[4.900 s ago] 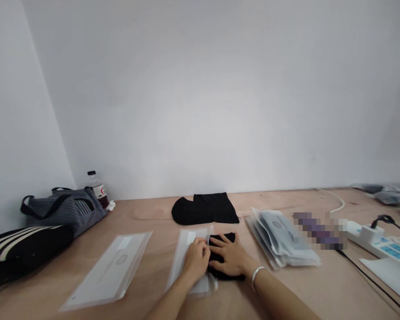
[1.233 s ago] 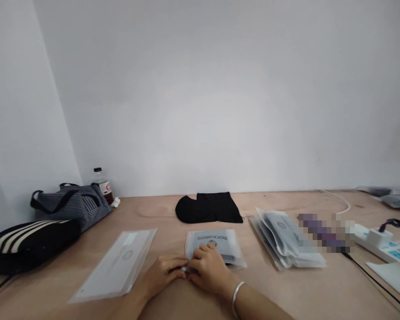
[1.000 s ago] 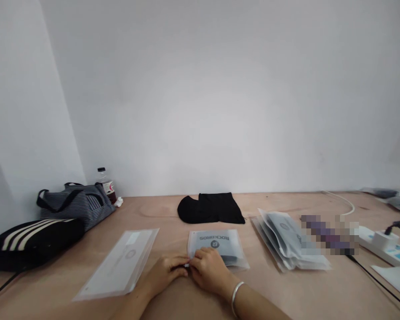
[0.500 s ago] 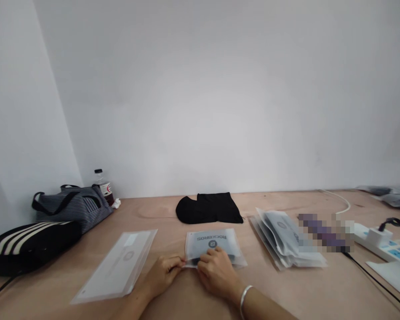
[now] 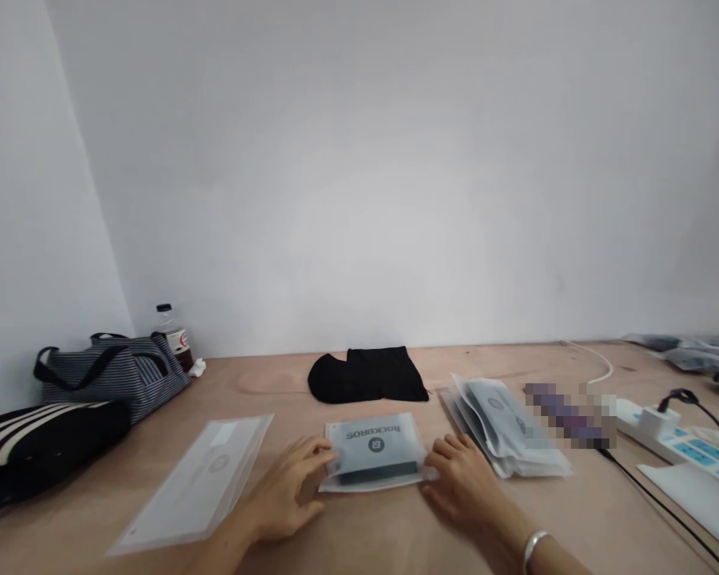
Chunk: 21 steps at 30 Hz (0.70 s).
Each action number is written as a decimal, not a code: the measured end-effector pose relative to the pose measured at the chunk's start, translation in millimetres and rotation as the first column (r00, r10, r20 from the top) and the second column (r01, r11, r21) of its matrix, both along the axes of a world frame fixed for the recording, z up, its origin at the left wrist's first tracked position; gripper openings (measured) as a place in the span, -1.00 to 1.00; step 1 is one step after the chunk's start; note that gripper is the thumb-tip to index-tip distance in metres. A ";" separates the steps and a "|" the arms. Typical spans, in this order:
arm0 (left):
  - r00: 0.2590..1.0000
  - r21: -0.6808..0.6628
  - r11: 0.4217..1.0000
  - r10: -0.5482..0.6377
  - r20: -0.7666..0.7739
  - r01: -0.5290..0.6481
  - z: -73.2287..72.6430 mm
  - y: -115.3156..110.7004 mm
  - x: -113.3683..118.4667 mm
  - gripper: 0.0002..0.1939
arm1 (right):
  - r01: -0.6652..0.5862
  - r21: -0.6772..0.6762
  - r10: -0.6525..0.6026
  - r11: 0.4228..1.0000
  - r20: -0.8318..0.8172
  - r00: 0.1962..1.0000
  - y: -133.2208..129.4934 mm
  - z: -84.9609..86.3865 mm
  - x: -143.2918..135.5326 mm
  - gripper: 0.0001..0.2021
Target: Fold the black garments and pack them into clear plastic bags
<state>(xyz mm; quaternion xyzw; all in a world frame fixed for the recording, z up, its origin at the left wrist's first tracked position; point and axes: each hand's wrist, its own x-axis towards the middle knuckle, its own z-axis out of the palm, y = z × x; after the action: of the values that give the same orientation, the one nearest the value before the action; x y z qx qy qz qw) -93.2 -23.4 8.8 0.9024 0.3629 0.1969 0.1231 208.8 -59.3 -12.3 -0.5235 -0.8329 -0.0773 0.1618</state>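
A frosted plastic pouch [image 5: 374, 454] with a round logo and a dark item inside lies flat on the wooden table [image 5: 359, 527] in front of me. My left hand [image 5: 288, 485] rests open at the pouch's left edge, fingertips touching it. At the right edge my right hand [image 5: 464, 479], a silver bangle on its wrist, lies open with its fingertips against the pouch. Neither hand grips anything.
A stack of empty frosted pouches [image 5: 200, 481] lies to the left, a pile of filled pouches [image 5: 503, 423] to the right. Black folded fabric [image 5: 367, 374] sits behind. Two bags [image 5: 111, 379] and a bottle [image 5: 171, 335] stand far left; a power strip [image 5: 674, 431] with cables is at right.
The dark item, earlier being pushed into the pouch, is now inside it. My hands moved from the pouch's near edge apart to its left and right sides.
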 end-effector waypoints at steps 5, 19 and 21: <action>0.982 0.031 0.999 -0.005 -0.186 0.011 0.5 -0.9 35.5 -0.39 | -0.234 -0.107 0.223 0.966 -0.107 0.969 12.7 9.4 -29.6 -0.43; 0.996 -0.073 0.995 0.063 -0.069 -0.068 -46.0 19.0 57.8 -0.42 | -0.332 -0.326 0.306 0.885 -0.130 0.943 39.2 -12.1 -44.0 -0.21; 0.992 -0.137 0.987 0.097 0.080 -0.085 -48.2 19.2 56.4 -0.44 | -0.328 -0.314 0.303 0.891 -0.127 0.944 39.5 -11.6 -44.1 -0.29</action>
<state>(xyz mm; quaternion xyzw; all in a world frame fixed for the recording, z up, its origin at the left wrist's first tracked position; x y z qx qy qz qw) -36.8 -4.3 -39.4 0.8653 0.4105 0.2162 0.1896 164.7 -19.8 -23.9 -0.4034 -0.9012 0.1106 0.1131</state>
